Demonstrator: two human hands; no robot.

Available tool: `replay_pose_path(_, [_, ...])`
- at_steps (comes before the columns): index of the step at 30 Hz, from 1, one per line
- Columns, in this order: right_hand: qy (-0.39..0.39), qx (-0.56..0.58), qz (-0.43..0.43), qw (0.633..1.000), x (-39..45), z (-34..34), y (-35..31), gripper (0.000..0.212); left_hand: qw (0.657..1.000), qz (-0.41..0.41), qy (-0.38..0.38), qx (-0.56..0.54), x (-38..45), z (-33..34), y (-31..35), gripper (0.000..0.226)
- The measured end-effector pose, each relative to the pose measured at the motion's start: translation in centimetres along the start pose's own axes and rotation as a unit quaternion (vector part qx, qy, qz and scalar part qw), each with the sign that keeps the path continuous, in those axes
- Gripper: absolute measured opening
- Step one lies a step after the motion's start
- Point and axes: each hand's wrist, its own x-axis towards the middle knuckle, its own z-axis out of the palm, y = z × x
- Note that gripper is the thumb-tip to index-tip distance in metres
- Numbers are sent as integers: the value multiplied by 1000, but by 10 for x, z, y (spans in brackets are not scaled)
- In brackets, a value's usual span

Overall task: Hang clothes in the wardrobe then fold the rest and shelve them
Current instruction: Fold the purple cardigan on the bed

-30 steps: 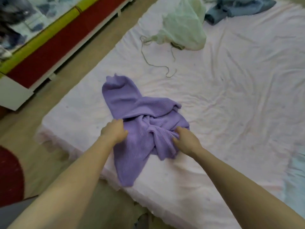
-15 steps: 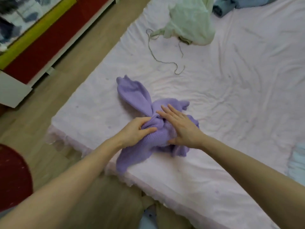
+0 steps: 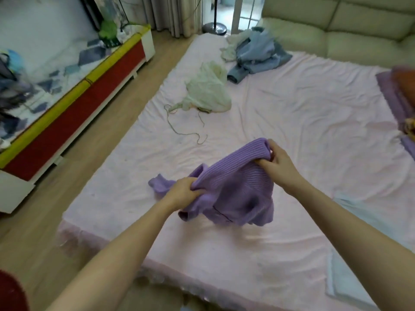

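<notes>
Holding a purple sweater (image 3: 235,187) between them, both hands appear in the head view, above the near half of a pink bed (image 3: 303,135). Left hand (image 3: 183,193): fingers curled round a bunched fold at the sweater's lower left edge; a loose end of the knit trails out past the hand's left side and touches the sheet. Right hand (image 3: 279,163): fingers and thumb pinching the ribbed upper edge, which stands higher and farther from the camera than the left grip. Sweater body: hangs crumpled between and below the two hands, sagging toward the near side; its lower hem is blurred, so whether it touches the sheet cannot be told. Other items on the bed: a pale green garment (image 3: 208,90) with a thin cord (image 3: 186,129) trailing from it, lying well beyond the hands; a blue heap (image 3: 258,55) at the far end; purple and orange fabrics (image 3: 397,90) at the right edge; a light blue cloth (image 3: 350,243) at the near right. Surroundings: a red and yellow cabinet (image 3: 74,104) on the wooden floor to the left; a cream sofa (image 3: 336,21) behind the bed.
</notes>
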Motion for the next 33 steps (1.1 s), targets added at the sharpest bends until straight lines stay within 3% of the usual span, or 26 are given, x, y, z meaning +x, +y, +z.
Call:
replay_pose_path(3, [-30, -114, -36, 992, -23, -58, -3, 23, 996, 13, 87, -21, 0, 4, 48, 25])
replay_pose_path(10, [43, -282, 7, 959, -41, -155, 0, 28, 990, 119, 70, 30, 2, -11, 183, 29])
replay_pose_path(12, [40, -318, -29, 947, -43, -162, -5, 39, 986, 154, 61, 28, 1, -9, 218, 29])
replay_pose_path(15, [-45, -259, -73, 962, -49, -148, -19, 75, 979, 199, 31, 6, -5, -6, 257, 30])
replay_pose_path(17, [-81, -128, -52, 987, -53, -131, -28, 58, 973, 229, 13, 23, -9, -2, 274, 28])
replay_pose_path(19, [-68, -38, -46, 996, -51, -118, -35, 37, 968, 250, -5, 31, -12, -8, 281, 25])
replay_pose_path(23, [1, -26, -71, 997, -38, -102, -57, 35, 960, 263, -65, -74, -13, -39, 257, 20])
replay_pose_path(26, [69, -26, -82, 994, -20, -75, -76, 26, 959, 194, -51, -200, 2, -55, 191, 28])
replay_pose_path(29, [138, -35, -69, 987, 0, -43, -98, 22, 984, 110, -21, -140, 24, -50, 104, 18])
replay_pose_path(33, [182, -21, -48, 982, 17, -11, -111, 24, 991, 53, -113, -40, 48, -38, 25, 39])
